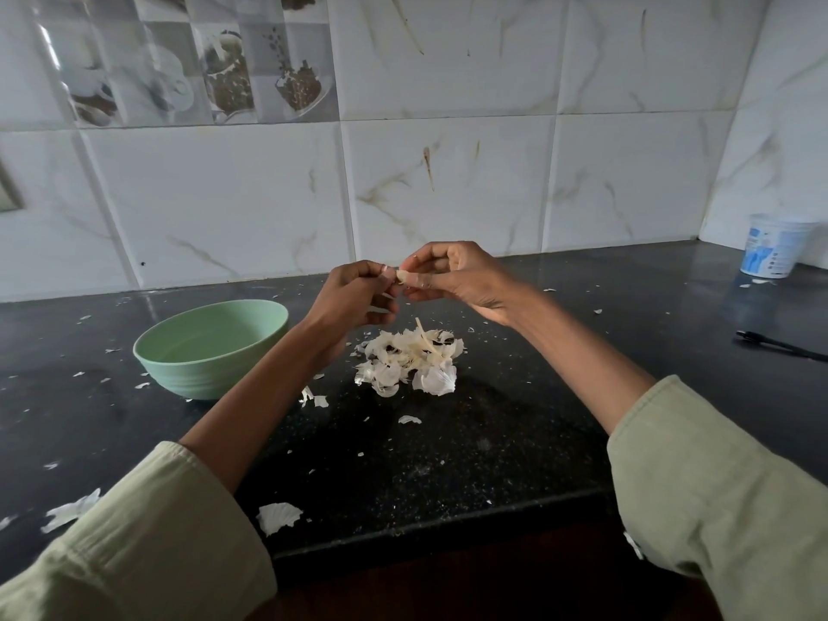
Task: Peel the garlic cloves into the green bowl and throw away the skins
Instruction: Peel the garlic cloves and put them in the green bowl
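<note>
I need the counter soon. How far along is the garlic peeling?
Done: a heap of papery white garlic skins lies on the black counter. In hand: left hand and right hand pinch one pale garlic clove. Left: skins not yet thrown away; the green bowl's visible interior shows no cloves.

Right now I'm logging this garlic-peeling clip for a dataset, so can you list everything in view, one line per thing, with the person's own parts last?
green bowl: one, pale green, on the counter to the left of the hands; no contents visible.
garlic clove: one, off-white, pinched between both hands above the counter.
pile of skins: one heap, white, on the counter below the hands.
loose skin scraps: many, white, scattered across the counter.
counter: one, black speckled.
tub: one, white and blue, far right corner.
pen: one, black, right edge of counter.
wall tiles: white marbled, behind.
sleeves: two, light green.
left hand: pinches the clove.
right hand: pinches the clove.
</note>
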